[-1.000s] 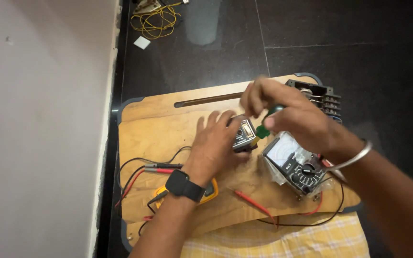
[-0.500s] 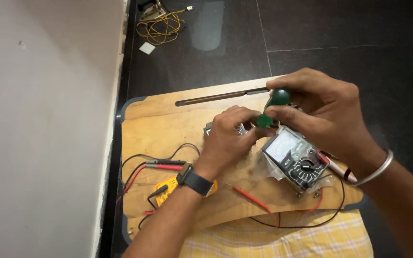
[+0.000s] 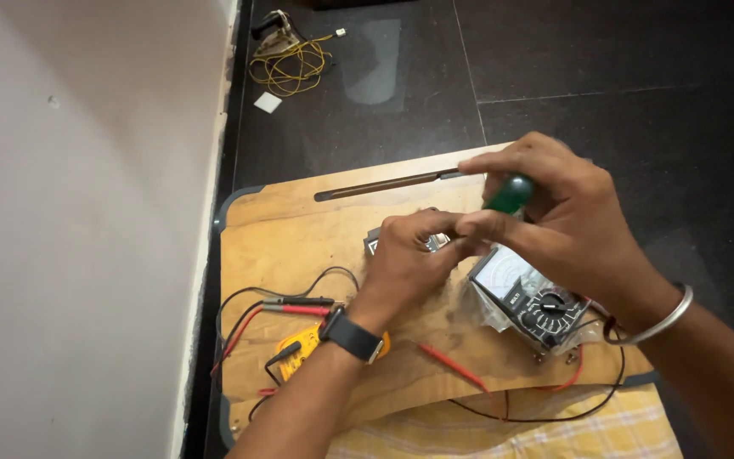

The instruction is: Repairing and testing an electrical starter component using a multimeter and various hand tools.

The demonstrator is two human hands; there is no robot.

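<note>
while the left hand (image 3: 405,259) pinches a small grey metal part (image 3: 375,244), the right hand (image 3: 554,225), at three o'clock, grips a green-handled screwdriver (image 3: 510,194).

A pale wall (image 3: 70,212) meets dark, glossy floor tiles (image 3: 605,76), apparently reflecting soft light.

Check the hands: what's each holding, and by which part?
Right hand grips a screwdriver by its green handle, fingers wrapped around it. Left hand pinches a small dark component from above on the wooden board; exact grip points are hidden.
</note>
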